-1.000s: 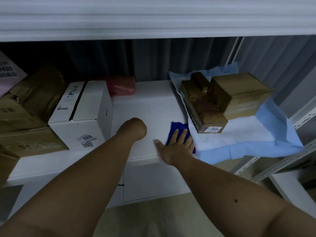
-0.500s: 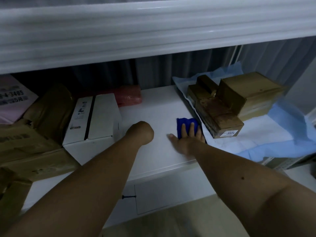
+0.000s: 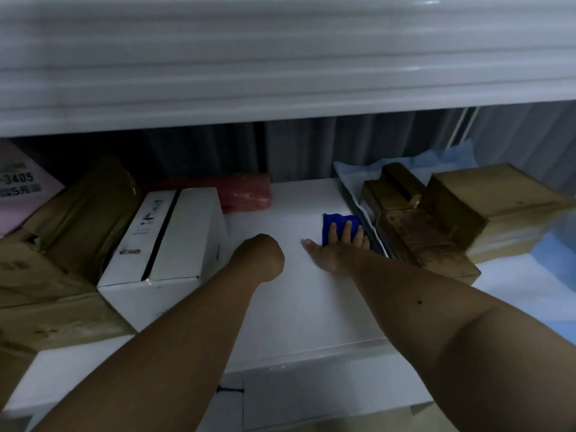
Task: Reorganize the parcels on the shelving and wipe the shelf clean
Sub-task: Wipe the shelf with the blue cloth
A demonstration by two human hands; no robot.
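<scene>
The right hand (image 3: 338, 249) lies flat on the white shelf board (image 3: 299, 294), its straight fingers pressing a small bright-blue cloth (image 3: 338, 221) against the board, thumb spread out to the left on bare shelf. The cloth is a deep, saturated blue, bunched into a rough rectangle with a slightly ragged far edge; only its far part and the strips between the fingers show. It sits toward the back half of the shelf, just beside the edge of a pale-blue and white padded sheet (image 3: 352, 185) that covers the shelf's right end.

The left hand (image 3: 263, 254) is curled into a fist that holds nothing, over the middle of the shelf, just right of a white cardboard box with black printing (image 3: 174, 235). Whether the knuckles touch the board cannot be told.

On the padded sheet stand brown parcels: a stained brown cardboard box (image 3: 417, 241) nearest the cloth, a smaller dark brown box (image 3: 396, 182) behind it, and a larger tan cardboard box (image 3: 492, 198) to the right. At the back edge, behind the white box, lies a red plastic-wrapped packet (image 3: 246, 191). The left end holds tape-wrapped brown cartons (image 3: 62, 232), and a pink package with a label reading 3405 (image 3: 21, 188) sits at the far left. The white underside of an upper shelf (image 3: 280, 57) fills the top of the view.
</scene>
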